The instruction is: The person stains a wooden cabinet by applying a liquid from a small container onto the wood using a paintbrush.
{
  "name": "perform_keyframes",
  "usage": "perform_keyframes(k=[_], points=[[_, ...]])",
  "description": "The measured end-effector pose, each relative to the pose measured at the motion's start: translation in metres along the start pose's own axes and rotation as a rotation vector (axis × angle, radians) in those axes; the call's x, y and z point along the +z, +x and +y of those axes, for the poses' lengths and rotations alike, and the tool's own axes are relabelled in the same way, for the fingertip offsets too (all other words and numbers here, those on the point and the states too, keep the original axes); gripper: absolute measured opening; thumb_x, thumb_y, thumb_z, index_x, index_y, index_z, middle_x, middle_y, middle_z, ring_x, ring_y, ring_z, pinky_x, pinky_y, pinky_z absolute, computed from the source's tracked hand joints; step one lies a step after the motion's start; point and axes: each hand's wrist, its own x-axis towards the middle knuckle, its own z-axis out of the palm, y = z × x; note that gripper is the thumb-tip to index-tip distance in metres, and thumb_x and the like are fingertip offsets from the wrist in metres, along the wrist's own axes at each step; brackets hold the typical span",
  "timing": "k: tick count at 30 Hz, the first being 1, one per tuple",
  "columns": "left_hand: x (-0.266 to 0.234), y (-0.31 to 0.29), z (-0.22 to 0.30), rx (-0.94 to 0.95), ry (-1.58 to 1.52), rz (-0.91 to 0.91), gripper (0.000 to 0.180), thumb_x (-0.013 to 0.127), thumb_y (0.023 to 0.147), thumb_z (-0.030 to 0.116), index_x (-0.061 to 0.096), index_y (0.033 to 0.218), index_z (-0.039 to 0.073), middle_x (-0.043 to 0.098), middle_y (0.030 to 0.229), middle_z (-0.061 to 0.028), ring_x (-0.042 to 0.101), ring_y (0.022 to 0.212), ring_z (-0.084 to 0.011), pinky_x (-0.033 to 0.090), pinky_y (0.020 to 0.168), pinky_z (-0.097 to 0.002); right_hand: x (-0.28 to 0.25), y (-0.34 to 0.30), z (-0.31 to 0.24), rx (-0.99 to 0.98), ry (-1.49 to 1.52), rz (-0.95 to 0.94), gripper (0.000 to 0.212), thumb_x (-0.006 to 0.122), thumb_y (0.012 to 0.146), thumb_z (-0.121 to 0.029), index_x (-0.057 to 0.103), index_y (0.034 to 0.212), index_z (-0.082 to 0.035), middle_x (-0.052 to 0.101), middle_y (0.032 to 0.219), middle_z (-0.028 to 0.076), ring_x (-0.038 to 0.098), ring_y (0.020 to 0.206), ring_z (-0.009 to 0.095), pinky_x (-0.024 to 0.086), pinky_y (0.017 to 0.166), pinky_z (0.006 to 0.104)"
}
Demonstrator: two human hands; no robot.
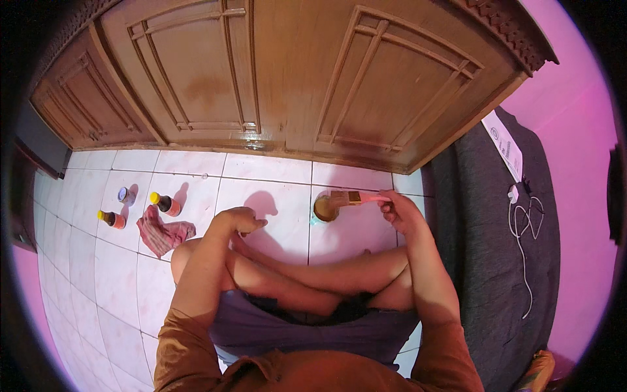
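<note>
My right hand (398, 210) is closed around the pink handle of a paintbrush (353, 197). The brush lies level, its bristles pointing left over the rim of a small round container (324, 209) of brown liquid on the floor. Whether the bristles touch the liquid I cannot tell. My left hand (243, 222) hovers above my folded legs, its fingers loosely bent and apart, with nothing visible in it. Left of it lies a crumpled red-and-white cloth (160, 232).
A large brown wooden cabinet (287, 85) with panelled doors spans the far side. Two yellow-capped bottles (164, 204) and a small tin (124, 195) stand on the white tiles at left. On the right, a dark grey mattress (483, 248) carries a white cable (520, 243) and a paper box (504, 145).
</note>
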Motion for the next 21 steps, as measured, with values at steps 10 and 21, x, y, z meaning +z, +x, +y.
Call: perform_keyframes(k=[10,21], points=[[0.023,0.049,-0.041,-0.248,-0.12,-0.154,0.067,0.055,0.09,0.054,0.066,0.106,-0.01,0.071,0.098,-0.0196,0.069,0.089,-0.0323,0.055,0.075,-0.0487,-0.016,-0.014,0.024,0.081,0.422,-0.185,0.009,0.059,0.094,-0.019,0.057,0.093,-0.01,0.057,0.073,0.002,0.049,0.056,0.007,0.036,0.041,0.0173],[0.034,0.058,-0.048,-0.321,0.169,-0.122,0.057,0.053,0.091,0.054,0.073,0.106,0.003,0.072,0.107,-0.0126,0.068,0.097,-0.028,0.053,0.085,-0.0427,-0.011,-0.135,-0.04,-0.414,0.504,-0.213,0.021,0.058,0.099,-0.021,0.063,0.111,-0.004,0.064,0.086,0.004,0.055,0.069,0.01,0.042,0.056,0.0219]])
